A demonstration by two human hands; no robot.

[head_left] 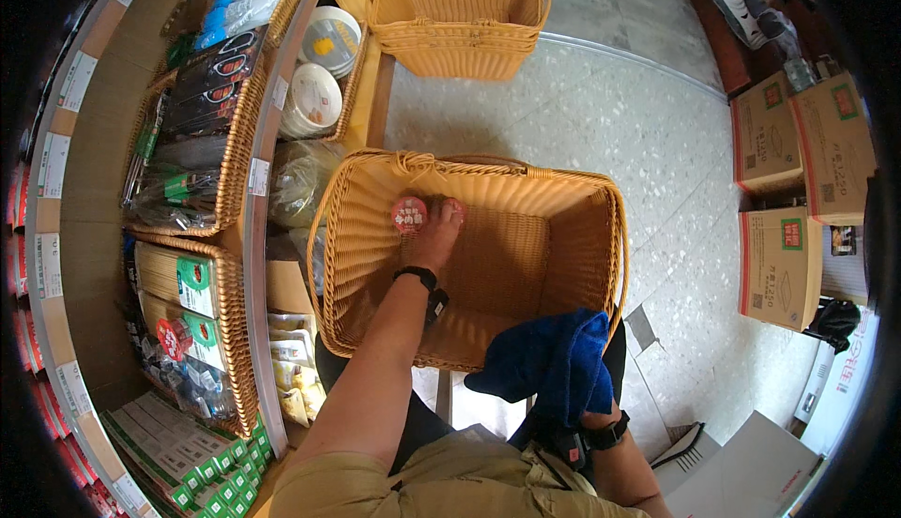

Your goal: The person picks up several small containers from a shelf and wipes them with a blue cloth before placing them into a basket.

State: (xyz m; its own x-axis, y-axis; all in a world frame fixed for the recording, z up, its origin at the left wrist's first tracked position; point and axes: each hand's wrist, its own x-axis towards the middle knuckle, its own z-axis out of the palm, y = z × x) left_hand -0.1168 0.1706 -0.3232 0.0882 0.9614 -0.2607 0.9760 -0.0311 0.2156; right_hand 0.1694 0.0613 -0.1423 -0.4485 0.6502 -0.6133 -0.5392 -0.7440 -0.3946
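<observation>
One view only, a head-worn fisheye looking steeply down from above the person's own chest and lap. Forearms enter from 6 o'clock. A wicker basket (pixel 563 236) sits at frame centre, close below the lens, its inside fully open to view. Shelves (pixel 253 265) curve along 9 o'clock, bent by the lens. Speckled floor (pixel 601 114) runs to 12 and 2 o'clock, farther off. Cardboard boxes (pixel 784 265) sit at 3 o'clock. Dark rim at the corners. No second view to share anything.

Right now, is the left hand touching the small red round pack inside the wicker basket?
Touching. The head view shows the left hand inside the wicker basket, its fingers gripping the red round pack.
</observation>
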